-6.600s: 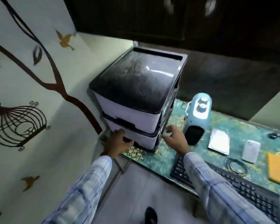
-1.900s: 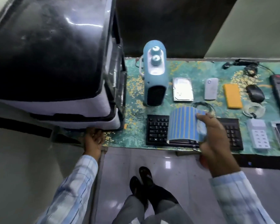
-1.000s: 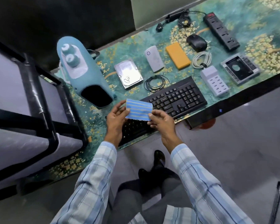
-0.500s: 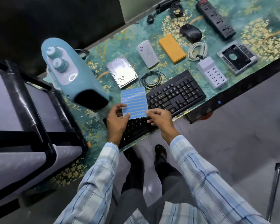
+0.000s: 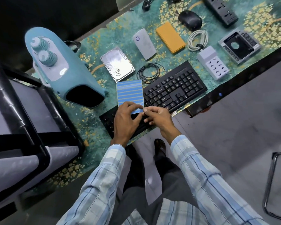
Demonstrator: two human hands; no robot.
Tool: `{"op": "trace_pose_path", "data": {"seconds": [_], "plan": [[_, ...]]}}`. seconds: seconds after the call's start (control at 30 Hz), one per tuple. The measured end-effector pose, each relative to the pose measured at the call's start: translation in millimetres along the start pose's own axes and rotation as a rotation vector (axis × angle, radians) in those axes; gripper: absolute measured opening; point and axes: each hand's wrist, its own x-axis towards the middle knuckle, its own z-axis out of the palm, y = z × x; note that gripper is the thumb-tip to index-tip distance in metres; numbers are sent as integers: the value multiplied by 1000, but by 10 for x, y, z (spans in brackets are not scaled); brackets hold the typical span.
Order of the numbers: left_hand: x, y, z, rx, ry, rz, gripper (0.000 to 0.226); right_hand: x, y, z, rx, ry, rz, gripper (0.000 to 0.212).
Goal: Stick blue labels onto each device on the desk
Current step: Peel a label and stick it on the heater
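The left hand's (image 5: pixel 126 118) grip clamps the lower edge of the blue-striped label sheet (image 5: pixel 130 93), steadying it over the black keyboard (image 5: pixel 172 90) on the counter (image 5: pixel 94 117), so the right hand's (image 5: pixel 157 115) pinched fingertips (image 5: pixel 145 110) can apparently peel a label at its corner.

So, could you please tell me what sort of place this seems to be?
Probably an office or computer repair desk. On the patterned desk lie a keyboard, a bare hard drive, a mouse and a power strip, with a printer at one end.
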Motion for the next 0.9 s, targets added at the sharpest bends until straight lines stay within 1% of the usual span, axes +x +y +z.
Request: {"op": "trace_pose_path", "data": {"seconds": [0.17, 0.4, 0.67, 0.8, 0.9], "plan": [[-23, 1, -37, -44, 16, -5, 14, 11, 29, 3, 10, -19, 3, 13], [-33, -22, -70, -34, 26, -23, 13, 3, 86, 22, -9, -43, -39, 12], [-43, -23, -111, 14, 37, 6, 12, 7, 81, 33, 82, -38, 50, 25], [-59, -27, -106, 32, 27, 1, 12, 8, 89, 27, 83, -22, 62, 27], [-59, -4, -115, 23, 32, 3, 13, -1, 80, 33, 82, -6, 56, 25]]}}
